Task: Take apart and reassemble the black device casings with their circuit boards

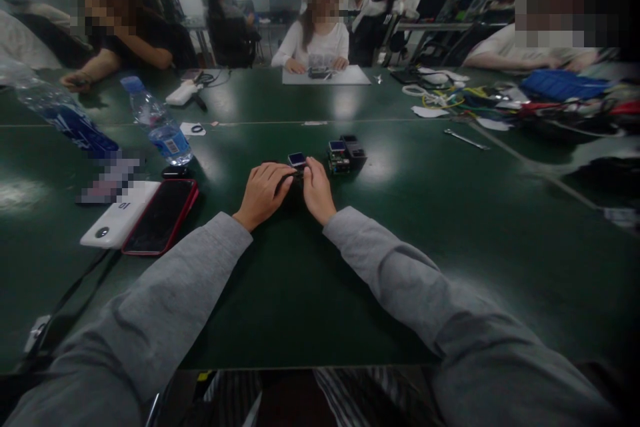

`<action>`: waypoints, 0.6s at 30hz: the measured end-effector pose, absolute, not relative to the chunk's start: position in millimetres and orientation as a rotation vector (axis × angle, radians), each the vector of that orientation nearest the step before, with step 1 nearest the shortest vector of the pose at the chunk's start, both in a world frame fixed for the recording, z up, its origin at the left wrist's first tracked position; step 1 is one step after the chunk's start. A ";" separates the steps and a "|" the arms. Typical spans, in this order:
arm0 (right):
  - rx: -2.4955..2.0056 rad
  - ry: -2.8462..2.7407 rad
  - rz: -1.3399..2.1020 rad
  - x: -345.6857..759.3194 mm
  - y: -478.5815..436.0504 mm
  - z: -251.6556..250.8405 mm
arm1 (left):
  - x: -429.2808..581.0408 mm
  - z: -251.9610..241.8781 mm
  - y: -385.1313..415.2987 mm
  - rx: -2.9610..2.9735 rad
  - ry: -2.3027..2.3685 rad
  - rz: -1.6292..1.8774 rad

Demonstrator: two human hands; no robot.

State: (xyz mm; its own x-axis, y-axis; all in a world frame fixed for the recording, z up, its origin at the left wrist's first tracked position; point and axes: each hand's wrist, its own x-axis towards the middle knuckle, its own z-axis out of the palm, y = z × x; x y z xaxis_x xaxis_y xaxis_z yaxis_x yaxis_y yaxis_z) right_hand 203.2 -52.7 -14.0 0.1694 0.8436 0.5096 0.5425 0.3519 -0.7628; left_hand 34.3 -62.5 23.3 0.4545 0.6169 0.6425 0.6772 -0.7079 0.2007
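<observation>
Both my hands meet over the green table, a little beyond its middle. My right hand (pixel 318 191) is closed on the right side of a small circuit board with a square screen (pixel 297 159), seen just past the fingertips. My left hand (pixel 264 193) curls, palm down, over a dark thing that its fingers mostly cover; its kind cannot be made out. The fingertips of the two hands almost touch. Just right of them stands a second circuit board with a screen (pixel 339 159), against a small black case (pixel 355 152).
On the left lie a red-edged phone (pixel 161 217), a white power bank (pixel 118 217) and a water bottle (pixel 159 121). A wrench (pixel 467 139) lies right, before tangled cables (pixel 450 97) and a blue bundle (pixel 565 85). People sit across the table.
</observation>
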 end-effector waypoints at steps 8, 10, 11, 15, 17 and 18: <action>-1.202 -1.752 0.034 223.2 -80.4 19.2 | 32.8 24.7 -64.3 -2.611 -1.182 -1.095; -1.239 -1.794 -0.011 239.9 -82.7 20.9 | 33.2 24.4 -64.1 -2.622 -1.204 -1.063; -1.262 -1.803 -0.030 248.8 -82.4 19.6 | 33.4 24.2 -64.0 -2.629 -1.209 -1.050; -1.352 -1.813 -0.059 278.1 -73.3 2.8 | 33.5 23.9 -63.7 -2.658 -1.204 -1.009; -1.380 -1.851 -0.026 284.5 -67.6 -7.6 | 33.6 23.8 -63.6 -2.664 -1.186 -1.000; -1.383 -1.882 -0.009 285.4 -65.6 -11.7 | 33.7 23.9 -63.7 -2.666 -1.170 -0.997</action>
State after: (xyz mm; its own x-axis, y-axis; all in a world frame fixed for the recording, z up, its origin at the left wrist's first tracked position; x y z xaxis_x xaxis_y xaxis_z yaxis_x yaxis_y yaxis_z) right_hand 285.4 -65.6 -11.7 -0.0988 0.8048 0.5853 0.8106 0.4063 -0.4218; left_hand 33.7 -63.7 23.9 0.5014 0.6372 0.5853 0.6788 -0.7092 0.1905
